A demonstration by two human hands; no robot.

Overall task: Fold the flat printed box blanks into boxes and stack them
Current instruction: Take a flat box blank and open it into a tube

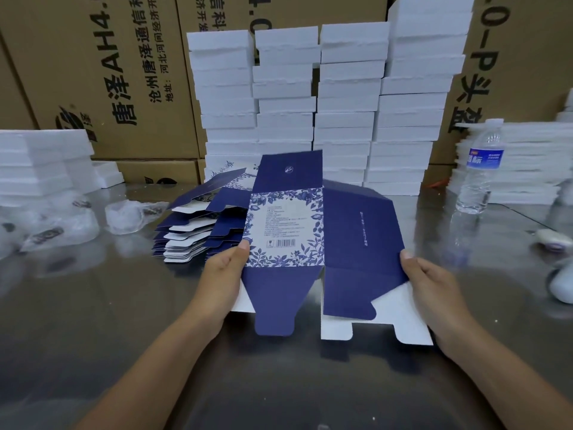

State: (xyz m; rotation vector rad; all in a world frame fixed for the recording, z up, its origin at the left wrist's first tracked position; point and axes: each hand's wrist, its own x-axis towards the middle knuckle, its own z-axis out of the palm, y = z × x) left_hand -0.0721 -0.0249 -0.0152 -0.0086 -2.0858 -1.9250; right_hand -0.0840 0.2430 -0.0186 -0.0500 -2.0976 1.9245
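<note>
A flat blue and white printed box blank [310, 243] is held up above the shiny metal table [93, 321], its floral label panel facing me and its bottom flaps hanging down. My left hand [223, 274] pinches its left edge, thumb on the printed face. At the right edge, my right hand [434, 290] grips the dark blue side panel, thumb on top. A pile of several more flat blanks [198, 228] lies on the table behind and to the left of the held one.
Tall stacks of white foam blocks [325, 103] stand behind the blank, against brown cartons [108, 72]. More foam sits at the left [40, 162] and right [533, 162]. A water bottle [480, 169] stands at the right. Clear plastic bags [124, 215] lie at the left.
</note>
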